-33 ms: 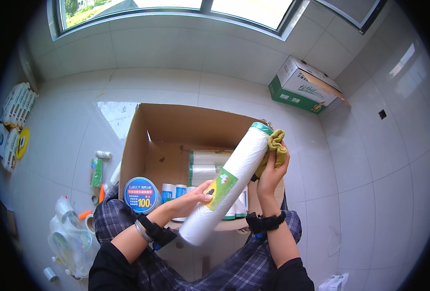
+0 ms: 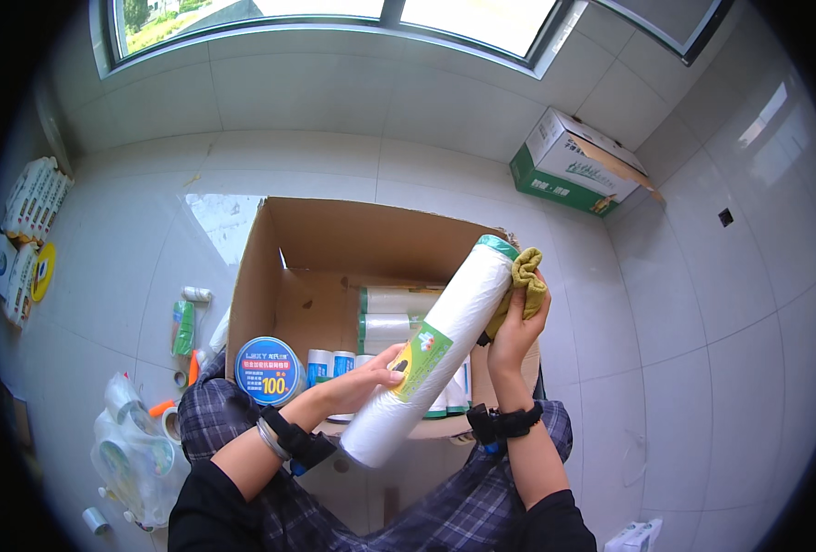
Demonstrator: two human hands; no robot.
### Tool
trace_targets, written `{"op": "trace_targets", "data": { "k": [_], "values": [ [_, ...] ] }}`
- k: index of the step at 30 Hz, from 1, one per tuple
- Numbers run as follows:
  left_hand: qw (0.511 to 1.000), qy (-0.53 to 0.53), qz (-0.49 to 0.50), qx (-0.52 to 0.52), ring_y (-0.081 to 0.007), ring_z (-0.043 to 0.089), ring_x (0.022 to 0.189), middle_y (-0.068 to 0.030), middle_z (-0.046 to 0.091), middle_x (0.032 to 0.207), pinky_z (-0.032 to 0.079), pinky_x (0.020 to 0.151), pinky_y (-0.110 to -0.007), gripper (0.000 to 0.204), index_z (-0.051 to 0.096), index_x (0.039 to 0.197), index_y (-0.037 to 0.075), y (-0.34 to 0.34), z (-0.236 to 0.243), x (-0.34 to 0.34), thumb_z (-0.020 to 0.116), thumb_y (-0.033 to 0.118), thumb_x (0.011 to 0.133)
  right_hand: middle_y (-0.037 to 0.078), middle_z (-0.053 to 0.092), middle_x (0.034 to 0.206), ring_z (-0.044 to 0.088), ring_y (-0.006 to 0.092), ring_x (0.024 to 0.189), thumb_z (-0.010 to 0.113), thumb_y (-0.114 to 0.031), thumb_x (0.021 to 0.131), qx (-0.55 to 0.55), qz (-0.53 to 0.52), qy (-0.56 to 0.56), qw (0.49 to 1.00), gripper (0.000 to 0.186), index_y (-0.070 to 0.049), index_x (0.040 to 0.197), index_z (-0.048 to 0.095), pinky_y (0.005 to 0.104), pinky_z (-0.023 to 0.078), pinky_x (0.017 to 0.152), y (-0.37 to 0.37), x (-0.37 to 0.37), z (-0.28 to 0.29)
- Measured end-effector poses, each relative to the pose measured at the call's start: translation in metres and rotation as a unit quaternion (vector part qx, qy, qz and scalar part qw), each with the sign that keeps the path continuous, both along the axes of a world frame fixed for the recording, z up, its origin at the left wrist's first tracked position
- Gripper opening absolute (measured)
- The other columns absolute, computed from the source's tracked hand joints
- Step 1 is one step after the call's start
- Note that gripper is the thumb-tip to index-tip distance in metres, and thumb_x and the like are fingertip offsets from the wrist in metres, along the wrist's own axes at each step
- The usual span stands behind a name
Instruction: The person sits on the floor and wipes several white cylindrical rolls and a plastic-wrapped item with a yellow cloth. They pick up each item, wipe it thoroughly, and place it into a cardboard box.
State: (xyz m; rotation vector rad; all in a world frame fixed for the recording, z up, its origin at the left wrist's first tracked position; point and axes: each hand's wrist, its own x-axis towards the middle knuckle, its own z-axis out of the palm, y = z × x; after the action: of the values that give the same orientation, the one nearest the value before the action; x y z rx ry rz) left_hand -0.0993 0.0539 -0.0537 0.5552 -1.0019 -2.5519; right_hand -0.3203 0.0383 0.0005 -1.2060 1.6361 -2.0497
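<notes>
White film roll [image 2: 437, 339] is slanting above the near side of the open cardboard box [image 2: 362, 234]. The left hand [image 2: 362, 383] is grasping the roll's labelled middle, seemingly bearing its weight, while the right hand [image 2: 516, 335] is clutching a yellow-green cloth [image 2: 527, 270] against its upper end, apparently steadying it.

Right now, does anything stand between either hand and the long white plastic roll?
Yes, at the right hand: a crumpled olive-yellow cloth lies between it and the long white plastic roll, near its far end. Nothing visible separates the left hand from the roll.
</notes>
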Motion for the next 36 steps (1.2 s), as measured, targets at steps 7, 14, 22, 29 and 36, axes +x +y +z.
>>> {"op": "trace_targets", "data": {
  "k": [7, 14, 22, 29, 36],
  "values": [
    [0.997, 0.067, 0.005, 0.036, -0.0178, 0.053, 0.104, -0.0116, 0.045, 0.121, 0.047, 0.084, -0.032, 0.077, 0.021, 0.136, 0.010, 0.006, 0.012, 0.003, 0.061, 0.043, 0.079, 0.011, 0.048, 0.126, 0.044, 0.0212, 0.118, 0.049, -0.003, 0.090, 0.018, 0.082, 0.095, 0.992, 0.029, -0.002, 0.119, 0.047, 0.0319, 0.032, 0.101, 0.009, 0.019, -0.001],
    [0.986, 0.021, 0.118, 0.115, -0.0199, 0.061, 0.090, -0.0122, 0.056, 0.110, 0.051, 0.077, -0.034, 0.058, 0.037, 0.127, 0.008, -0.004, 0.000, 0.008, 0.051, 0.046, 0.086, 0.018, 0.048, 0.128, 0.037, 0.0322, 0.127, 0.048, 0.016, 0.076, 0.010, 0.291, 0.183, 0.939, 0.045, -0.003, 0.117, 0.050, 0.0377, 0.030, 0.104, 0.025, 0.054, -0.017],
    [0.959, 0.040, 0.272, 0.063, -0.0213, 0.054, 0.105, -0.0118, 0.053, 0.115, 0.043, 0.090, -0.035, 0.048, 0.040, 0.125, 0.004, -0.028, 0.023, 0.024, 0.045, 0.036, 0.089, 0.017, 0.049, 0.127, 0.040, 0.0358, 0.124, 0.053, 0.016, 0.073, -0.036, 0.436, 0.229, 0.870, 0.046, -0.003, 0.115, 0.052, 0.0421, 0.034, 0.103, 0.043, 0.077, -0.015],
    [0.939, 0.088, 0.331, 0.027, -0.0244, 0.058, 0.101, -0.0135, 0.057, 0.113, 0.046, 0.089, -0.038, 0.067, 0.042, 0.127, 0.003, -0.050, 0.016, 0.040, 0.035, 0.057, 0.088, 0.014, 0.049, 0.128, 0.042, 0.0339, 0.123, 0.059, 0.010, 0.074, -0.075, 0.482, 0.292, 0.822, 0.046, -0.006, 0.116, 0.053, 0.0452, 0.034, 0.102, 0.058, 0.089, -0.012],
    [0.953, 0.103, 0.284, 0.006, -0.0216, 0.057, 0.103, -0.0127, 0.055, 0.114, 0.050, 0.083, -0.035, 0.080, 0.039, 0.128, 0.004, -0.045, 0.018, 0.042, 0.043, 0.068, 0.080, 0.013, 0.049, 0.129, 0.043, 0.0333, 0.122, 0.062, 0.005, 0.074, -0.095, 0.497, 0.315, 0.803, 0.046, -0.006, 0.117, 0.053, 0.0457, 0.036, 0.101, 0.064, 0.093, -0.008]
  ]
}}
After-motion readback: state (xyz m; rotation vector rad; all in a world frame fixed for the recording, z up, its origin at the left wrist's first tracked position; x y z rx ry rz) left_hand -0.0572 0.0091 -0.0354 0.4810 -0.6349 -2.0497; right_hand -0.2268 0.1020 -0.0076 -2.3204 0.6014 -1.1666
